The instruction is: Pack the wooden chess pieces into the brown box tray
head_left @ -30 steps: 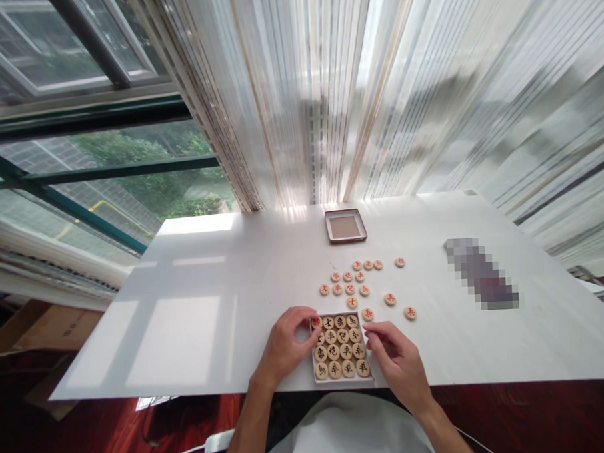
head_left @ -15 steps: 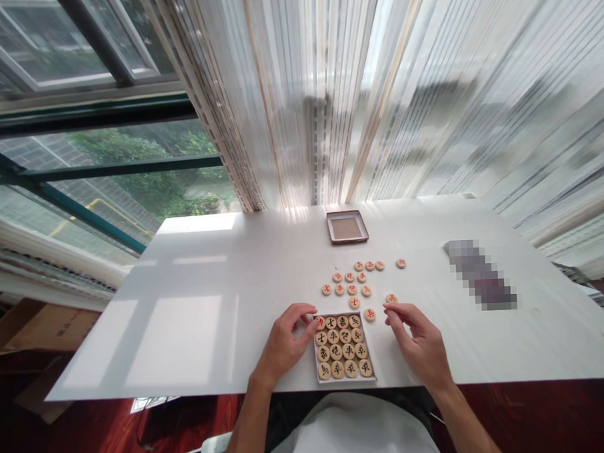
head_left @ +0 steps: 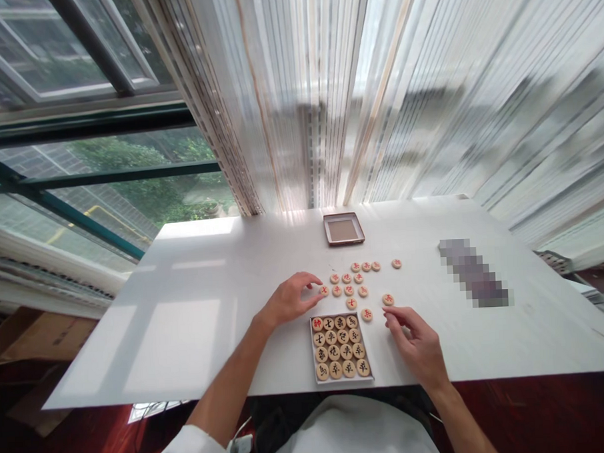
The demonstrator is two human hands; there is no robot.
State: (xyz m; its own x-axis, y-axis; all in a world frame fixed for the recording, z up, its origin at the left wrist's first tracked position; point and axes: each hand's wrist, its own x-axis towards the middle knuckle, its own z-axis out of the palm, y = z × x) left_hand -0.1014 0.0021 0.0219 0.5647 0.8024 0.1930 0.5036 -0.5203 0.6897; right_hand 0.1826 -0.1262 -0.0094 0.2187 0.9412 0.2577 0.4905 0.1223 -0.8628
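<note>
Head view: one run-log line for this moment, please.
left hand: fingertips at loose red piece | right hand: on table, near piece | tray: filled with pieces

White table [head_left: 186, 325], sheer striped curtains [head_left: 377, 103], window [head_left: 104, 175], daylight

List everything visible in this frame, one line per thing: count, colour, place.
table: one, white, by the window.
box: one, white tray at the near edge, holding sixteen tan round pieces in a four-by-four grid.
loose pieces: about thirteen, tan with red marks, scattered beyond the box.
lid: one, brown-rimmed square, far side.
curtain: white, striped, behind the table.
left hand: fingertips at the leftmost loose piece.
right hand: right of the box, whether it holds a piece is hidden.
</note>
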